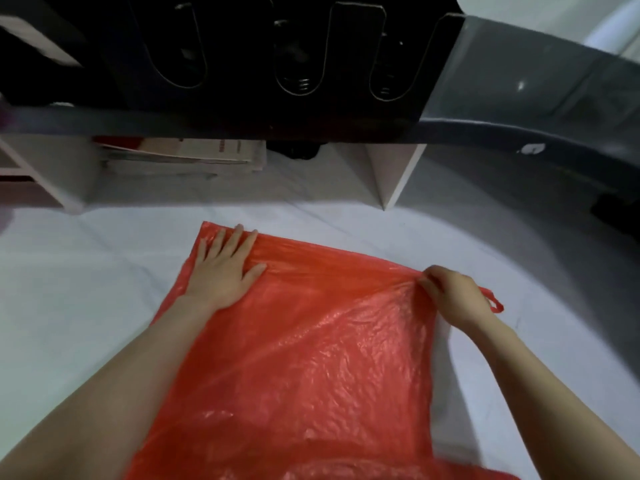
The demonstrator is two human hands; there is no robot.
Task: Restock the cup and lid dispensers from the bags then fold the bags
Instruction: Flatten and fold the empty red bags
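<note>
A red plastic bag (311,358) lies spread flat on the white cloth (86,306) in front of me. My left hand (223,265) presses flat on the bag's far left corner, fingers straight. My right hand (453,294) pinches the bag's far right edge, fingers curled on the plastic, and the film is pulled taut toward it. One bag handle (496,303) sticks out to the right of that hand. Above, on a dark shelf, stands the black dispenser (301,57) with three rounded slots; springs show in two of them.
Under the shelf lies a stack of papers and folded bags (180,157) on the left. A white upright panel (398,174) stands at the right. A grey curved counter edge (536,126) runs along the right side. More red plastic (381,472) bunches at the bottom edge.
</note>
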